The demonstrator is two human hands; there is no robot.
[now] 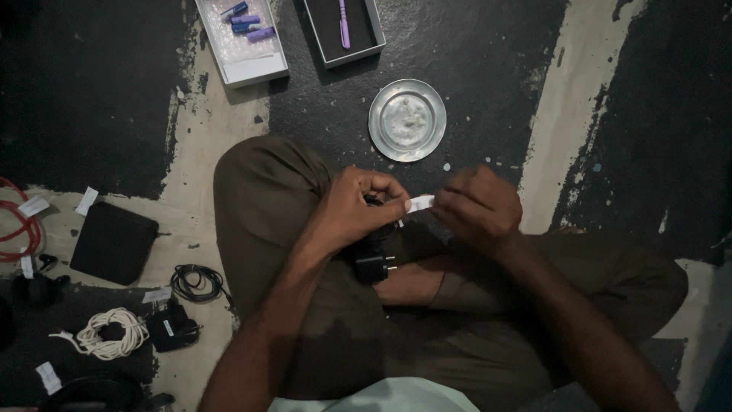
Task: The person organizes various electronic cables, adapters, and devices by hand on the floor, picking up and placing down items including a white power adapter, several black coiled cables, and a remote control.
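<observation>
I sit cross-legged on a dark floor. My left hand (357, 207) grips a black plug adapter (373, 265) with its cord; the plug's metal pins point right, below the hand. My right hand (476, 207) pinches a small white tag (421, 202) stretched between both hands, just above my lap. Part of the cord is hidden under my left fingers.
A round metal plate (407, 120) lies ahead. Two open boxes sit farther off: a white one with purple items (242, 38) and a dark one with a purple pen (344, 29). At left lie a black pouch (113, 243), a black cable coil (197, 282), a white cord (110, 333), a red cable (17, 221) and paper tags.
</observation>
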